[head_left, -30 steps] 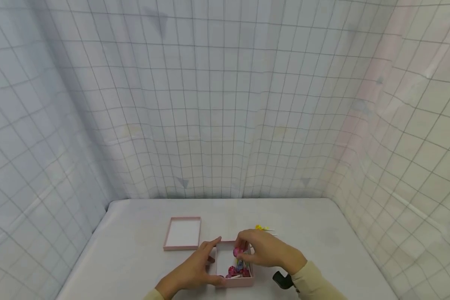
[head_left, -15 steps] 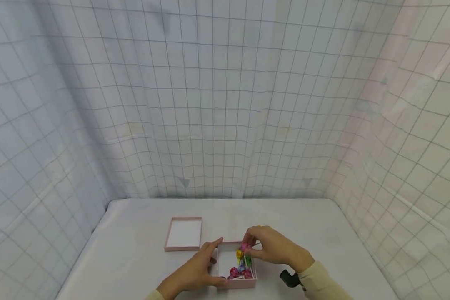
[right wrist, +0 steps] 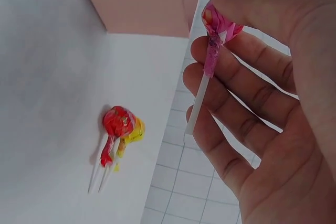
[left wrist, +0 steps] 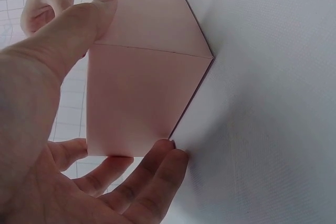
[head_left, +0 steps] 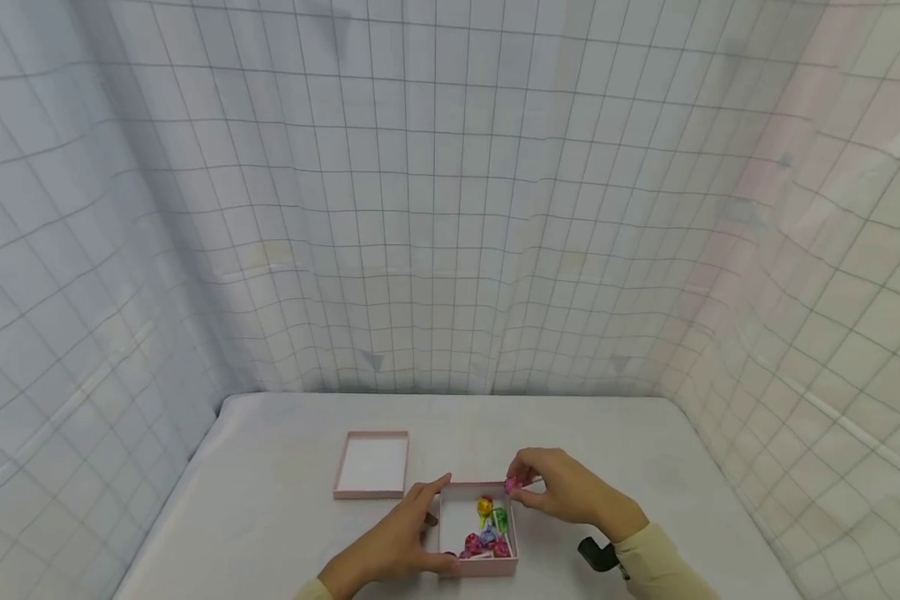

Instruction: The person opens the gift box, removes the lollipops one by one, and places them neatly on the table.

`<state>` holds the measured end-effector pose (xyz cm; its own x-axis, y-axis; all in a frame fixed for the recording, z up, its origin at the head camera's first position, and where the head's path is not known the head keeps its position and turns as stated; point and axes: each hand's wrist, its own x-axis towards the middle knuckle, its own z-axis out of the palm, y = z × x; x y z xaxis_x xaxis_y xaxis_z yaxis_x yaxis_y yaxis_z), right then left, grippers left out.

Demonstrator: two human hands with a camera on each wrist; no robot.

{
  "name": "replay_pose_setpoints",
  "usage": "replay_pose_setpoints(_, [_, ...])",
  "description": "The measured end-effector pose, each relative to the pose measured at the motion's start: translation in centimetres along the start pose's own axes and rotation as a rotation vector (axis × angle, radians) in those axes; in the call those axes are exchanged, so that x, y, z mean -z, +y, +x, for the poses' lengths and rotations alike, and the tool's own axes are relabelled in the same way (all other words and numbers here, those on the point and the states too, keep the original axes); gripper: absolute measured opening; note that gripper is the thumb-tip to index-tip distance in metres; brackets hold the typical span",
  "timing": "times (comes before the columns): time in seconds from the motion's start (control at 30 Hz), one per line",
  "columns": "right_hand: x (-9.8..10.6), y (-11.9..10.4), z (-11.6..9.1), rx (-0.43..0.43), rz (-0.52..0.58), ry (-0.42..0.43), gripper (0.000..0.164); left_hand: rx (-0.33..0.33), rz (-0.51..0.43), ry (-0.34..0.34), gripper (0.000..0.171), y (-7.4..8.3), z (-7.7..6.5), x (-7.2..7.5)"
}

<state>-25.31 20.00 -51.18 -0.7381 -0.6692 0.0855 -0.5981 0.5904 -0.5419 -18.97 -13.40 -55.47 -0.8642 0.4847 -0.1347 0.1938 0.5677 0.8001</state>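
My left hand grips an uncovered pink box at its left side, the thumb on the near wall and the fingers reaching to the far wall. The left wrist view shows the thumb and fingertips touching the box's outer faces. Inside lie several wrapped lollipops, among them a yellow one, a green one and a blue one. At the box's far right corner, my right hand pinches a pink lollipop by its wrapped head, its white stick lying across the fingers.
A shallow pink lid with a white inside lies left of the box. On the white table, a red lollipop and a yellow lollipop lie together near the box. Grid-patterned cloth surrounds the table.
My right hand has moved right with the pink lollipop, from over the box to its far right corner. The yellow and green lollipops inside now show more fully. My left hand keeps its grip.
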Motion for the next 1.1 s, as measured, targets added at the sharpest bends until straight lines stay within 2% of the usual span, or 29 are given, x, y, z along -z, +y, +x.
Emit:
replay_pose_setpoints(0.23, [0.2, 1.3, -1.0, 0.062, -0.014, 0.072, 0.012, 0.013, 0.014, 0.009, 0.13, 0.2, 0.1, -0.1])
replay_pose_setpoints(0.5, [0.0, 2.9, -2.1, -0.015, -0.01, 0.086, 0.016, 0.029, 0.015, 0.001, 0.129, 0.2, 0.2, -0.1])
replay_pose_setpoints(0.77, [-0.4, 4.3, -2.5, -0.008, -0.057, 0.143, 0.018, 0.035, 0.018, -0.001, 0.129, 0.3, 0.2, -0.1])
replay_pose_setpoints(1.1, [-1.4, 5.2, -2.6, -0.081, -0.04, 0.141, 0.02, 0.014, 0.024, 0.005, 0.129, 0.4, -0.1, -0.1])
